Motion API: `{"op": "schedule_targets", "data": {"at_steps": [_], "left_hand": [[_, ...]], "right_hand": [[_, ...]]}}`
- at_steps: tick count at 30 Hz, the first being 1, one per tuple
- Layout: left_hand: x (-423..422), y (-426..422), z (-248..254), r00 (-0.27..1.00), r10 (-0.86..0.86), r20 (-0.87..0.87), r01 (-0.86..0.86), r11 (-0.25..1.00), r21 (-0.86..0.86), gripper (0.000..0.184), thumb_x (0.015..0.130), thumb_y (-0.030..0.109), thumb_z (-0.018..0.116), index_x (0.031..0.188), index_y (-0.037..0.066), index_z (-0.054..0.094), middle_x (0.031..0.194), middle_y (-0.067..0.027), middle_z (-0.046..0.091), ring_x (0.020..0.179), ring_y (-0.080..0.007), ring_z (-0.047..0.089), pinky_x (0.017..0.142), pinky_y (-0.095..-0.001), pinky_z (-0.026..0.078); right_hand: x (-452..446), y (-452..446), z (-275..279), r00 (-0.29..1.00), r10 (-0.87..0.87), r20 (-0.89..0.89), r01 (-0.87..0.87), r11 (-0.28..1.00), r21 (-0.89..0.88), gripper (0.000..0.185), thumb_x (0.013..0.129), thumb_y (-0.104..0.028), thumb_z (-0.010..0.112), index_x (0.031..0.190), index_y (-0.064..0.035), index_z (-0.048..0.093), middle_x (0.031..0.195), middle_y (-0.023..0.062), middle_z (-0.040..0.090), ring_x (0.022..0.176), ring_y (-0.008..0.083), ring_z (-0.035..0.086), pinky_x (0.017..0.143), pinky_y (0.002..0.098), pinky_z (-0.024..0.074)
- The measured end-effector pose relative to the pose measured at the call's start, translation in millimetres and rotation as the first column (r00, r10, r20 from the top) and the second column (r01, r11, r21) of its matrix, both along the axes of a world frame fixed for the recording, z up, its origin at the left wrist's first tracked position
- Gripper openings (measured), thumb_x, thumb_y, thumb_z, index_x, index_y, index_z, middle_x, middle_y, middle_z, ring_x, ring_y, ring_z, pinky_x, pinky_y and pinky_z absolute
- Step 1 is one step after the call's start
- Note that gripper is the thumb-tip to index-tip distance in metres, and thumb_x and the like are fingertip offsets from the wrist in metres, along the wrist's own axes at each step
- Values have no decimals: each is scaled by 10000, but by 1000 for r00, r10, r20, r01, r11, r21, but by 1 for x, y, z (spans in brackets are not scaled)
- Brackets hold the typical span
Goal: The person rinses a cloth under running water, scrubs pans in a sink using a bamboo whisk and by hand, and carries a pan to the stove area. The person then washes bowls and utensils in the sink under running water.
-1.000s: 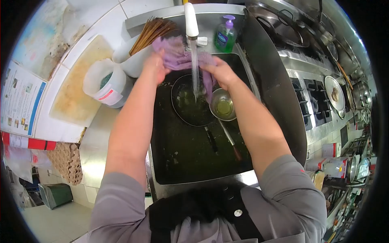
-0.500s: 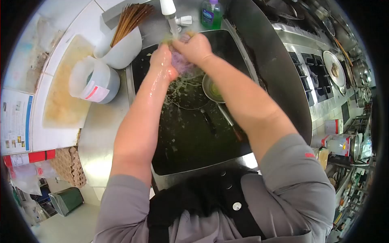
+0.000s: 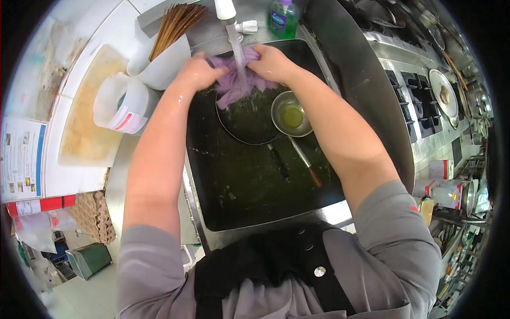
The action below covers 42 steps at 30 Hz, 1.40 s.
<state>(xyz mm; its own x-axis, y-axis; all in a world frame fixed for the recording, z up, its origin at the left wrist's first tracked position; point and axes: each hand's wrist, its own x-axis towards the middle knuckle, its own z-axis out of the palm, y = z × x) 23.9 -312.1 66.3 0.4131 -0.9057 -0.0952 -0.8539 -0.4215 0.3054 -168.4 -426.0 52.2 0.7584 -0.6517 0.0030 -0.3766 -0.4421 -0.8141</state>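
Note:
A wet purple cloth (image 3: 229, 89) hangs spread between my hands under a running tap (image 3: 226, 10). Its left edge is gripped by my left hand (image 3: 197, 73), the thumb lying over the fabric. My right hand (image 3: 272, 64) pinches the cloth on the other side; some of its fingertips are hidden in the folds. Water falls onto the middle of the fabric. Below it in the dark sink (image 3: 239, 196) lies a round dark pan (image 3: 247, 130) with a black handle. Beside my right forearm rests a metal ladle (image 3: 289, 101) with greenish liquid and a wooden-ended handle.
Green liquid soap (image 3: 283, 21) stands behind the sink. To the left are a white plastic tub (image 3: 119, 103), a white container (image 3: 172, 66) with a bundle of thin brown sticks (image 3: 172, 29), and a cutting board (image 3: 87, 127). A stove (image 3: 417, 101) holding a plate (image 3: 442, 91) is at right.
My hands have moved apart, the left one leftward and the right slightly rightward. The cloth, bunched between them before, is now opened out under the water.

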Motion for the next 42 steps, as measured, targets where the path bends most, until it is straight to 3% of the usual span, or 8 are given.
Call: {"op": "schedule_targets", "data": {"at_steps": [4, 8, 19, 22, 29, 32, 37, 42], "left_hand": [[-47, -9, 1, 716, -355, -601, 153, 920, -361, 846, 738, 262, 856, 1445, 53, 441, 1293, -149, 607, 1174, -272, 599, 1016, -355, 463], [-57, -27, -44, 284, -198, -938, -406, 862, -304, 599, 811, 179, 804, 1323, 41, 526, 1139, -78, 660, 1005, -198, 661, 861, -358, 539], [-57, 4, -36, -580, -196, -791, -183, 977, -108, 544, 952, 462, 448, 1253, 27, 572, 1145, -179, 661, 1035, -343, 649, 888, -496, 512], [-44, -11, -28, -440, -289, -850, -408, 908, -97, 464, 967, 424, 509, 1234, 58, 608, 1147, -152, 670, 997, -307, 659, 864, -418, 521], [-35, 6, 11, 175, -41, -984, 73, 997, -29, 343, 819, 224, 756, 1110, 65, 668, 1011, -70, 704, 851, -172, 672, 711, -347, 554], [-49, -8, 24, 857, -243, -454, 309, 948, 78, 341, 788, 209, 758, 1062, 24, 679, 947, -116, 713, 856, -180, 675, 751, -357, 546], [-64, -8, 10, 969, -246, 18, 247, 964, -99, 236, 856, 177, 610, 1012, 2, 633, 994, -263, 675, 970, -440, 630, 832, -490, 519], [-58, -6, -20, 981, -154, 119, 191, 876, -443, 340, 845, 192, 658, 1129, 22, 582, 1118, -225, 644, 1032, -397, 633, 867, -461, 524]], "right_hand": [[20, 3, 13, 998, 66, -5, -66, 998, 2, 328, 815, -164, 679, 1090, 14, 661, 926, 122, 697, 853, 185, 660, 759, 344, 527], [26, -1, 29, 978, -143, 151, 73, 917, 392, 278, 864, -114, 647, 1105, 22, 628, 940, 103, 667, 813, 180, 617, 697, 337, 497], [17, 3, 26, 933, -188, 306, 172, 982, 78, 405, 804, -175, 714, 1164, -49, 577, 1027, 182, 671, 964, 315, 660, 837, 381, 535], [-13, 23, 34, 881, 463, -97, -453, 766, -456, 509, 743, -194, 757, 1193, -51, 567, 1106, 206, 655, 1106, 341, 617, 945, 409, 500], [-10, 11, 27, 938, 334, -94, -236, 414, -879, 613, 763, -67, 717, 1343, -78, 520, 1261, 225, 600, 1172, 337, 598, 990, 437, 490], [-1, 16, 48, 833, 191, -519, -503, 650, -570, 542, 787, -61, 668, 1315, -70, 546, 1145, 223, 659, 1071, 356, 649, 930, 463, 516], [-2, 17, 30, 933, 134, -333, -291, 826, -482, 347, 796, -179, 663, 1092, 1, 641, 979, 234, 698, 933, 353, 695, 823, 453, 555], [0, 13, 15, 971, 104, -215, -73, 987, 144, 488, 771, -251, 707, 1144, 53, 628, 1001, 255, 703, 946, 327, 707, 818, 417, 562]]}}
